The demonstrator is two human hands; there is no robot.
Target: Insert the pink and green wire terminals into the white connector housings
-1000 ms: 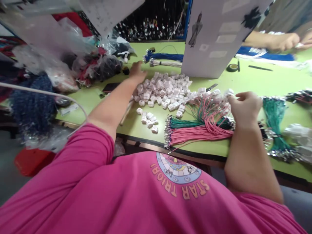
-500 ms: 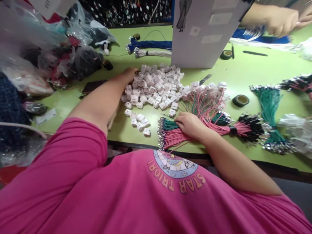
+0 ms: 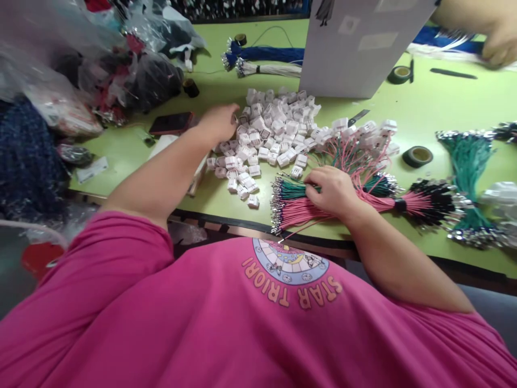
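Note:
White plastic connectors [image 3: 278,126] lie heaped in the middle of the green table. At the left edge of the heap is my left hand [image 3: 220,123], its fingers bent at the connectors; what it may hold is too small to tell. My right hand [image 3: 332,188] rests with curled fingers on the green wires [image 3: 293,188] of a bundle, at their left part. Beside these lie pink wires [image 3: 297,212] with metal tips. Behind the right hand, pink and green wires run to white connectors [image 3: 368,128].
A grey-white box [image 3: 343,59] stands behind the heap. Rolls of black tape [image 3: 418,156] and a green wire bundle [image 3: 468,161] lie at right. Plastic bags [image 3: 149,81] and a phone [image 3: 172,123] are at left. Another person's hand [image 3: 501,43] shows at top right.
The view has shifted, so the table appears higher. My left hand has drawn nearer along the heap's left edge, pushing connectors there. My right hand stays on the wire bundle.

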